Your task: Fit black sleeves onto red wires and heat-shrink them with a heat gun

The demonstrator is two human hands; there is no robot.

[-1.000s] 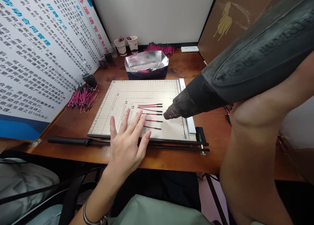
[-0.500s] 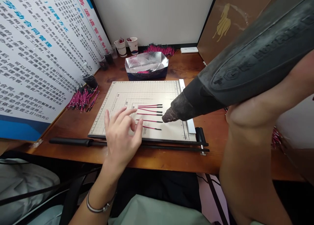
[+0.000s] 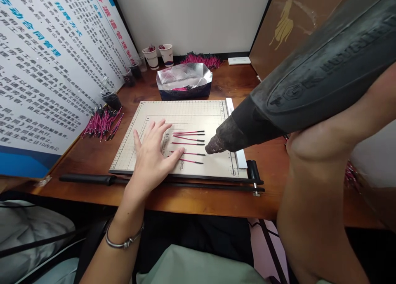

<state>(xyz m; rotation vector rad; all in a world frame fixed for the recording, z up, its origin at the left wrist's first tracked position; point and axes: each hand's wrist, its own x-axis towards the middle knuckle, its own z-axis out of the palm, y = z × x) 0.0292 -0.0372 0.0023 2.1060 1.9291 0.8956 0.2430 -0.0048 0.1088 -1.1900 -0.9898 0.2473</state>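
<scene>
Several thin red wires with black ends (image 3: 188, 143) lie spread in a column on the cream cutting board (image 3: 188, 114). My left hand (image 3: 154, 152) is over the left part of the board with fingers spread; its thumb is by the lower wires. A dark heat gun (image 3: 278, 90) comes in from the right, its nozzle just right of the black wire ends. My right hand (image 3: 328, 131), partly hidden behind the gun and cut off by the frame edge, is wrapped round it.
Behind the board stands a foil-lined box (image 3: 185, 92) with wires in it. Two paper cups (image 3: 167, 56) and a wire pile (image 3: 202, 61) are farther back. Another pile (image 3: 102, 124) and dark cups (image 3: 111, 99) are at left. The cutter's black handle (image 3: 88, 178) lies along the front.
My left hand has opened from a curled pose, its fingers spreading and its thumb stretching toward the lower wires. The heat gun has barely moved.
</scene>
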